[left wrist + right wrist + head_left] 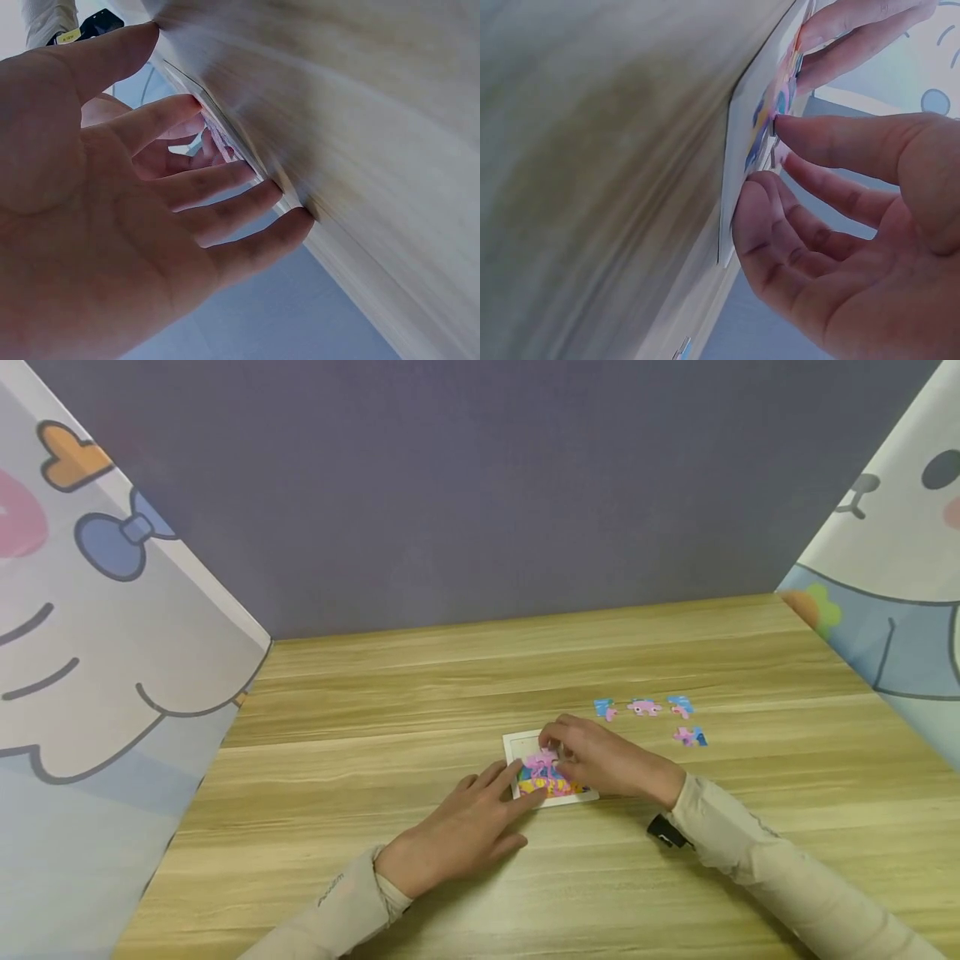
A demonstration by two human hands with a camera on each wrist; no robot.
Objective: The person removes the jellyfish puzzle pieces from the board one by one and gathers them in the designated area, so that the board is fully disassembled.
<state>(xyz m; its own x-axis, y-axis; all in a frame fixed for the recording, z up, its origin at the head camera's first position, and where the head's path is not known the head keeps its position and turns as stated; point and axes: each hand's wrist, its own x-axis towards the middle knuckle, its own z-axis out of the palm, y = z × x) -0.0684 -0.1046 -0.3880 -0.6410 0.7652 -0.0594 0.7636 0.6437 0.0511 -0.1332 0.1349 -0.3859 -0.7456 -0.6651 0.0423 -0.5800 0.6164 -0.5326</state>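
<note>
A white-bordered jigsaw tray [570, 800] lies flat on the table, its lower part filled with joined pieces [553, 787] in yellow, blue and pink. My right hand [611, 758] is over the tray's right side and pinches a small pink puzzle piece [550, 753] between thumb and index finger; the fingers partly hide it. In the right wrist view, the thumb [817, 142] presses at the piece's edge, close to the tray. My left hand [465, 827] lies at the tray's left side, fingers extended, with fingertips touching the border and the filled pieces.
Several loose puzzle pieces lie beyond the right hand: a blue-and-pink one [603, 708], one with eyes [643, 707], another blue-and-pink one [681, 705], and pink and blue pieces [690, 736] nearer. A black device [666, 831] sits under the right wrist. A grey panel [480, 493] stands behind the table.
</note>
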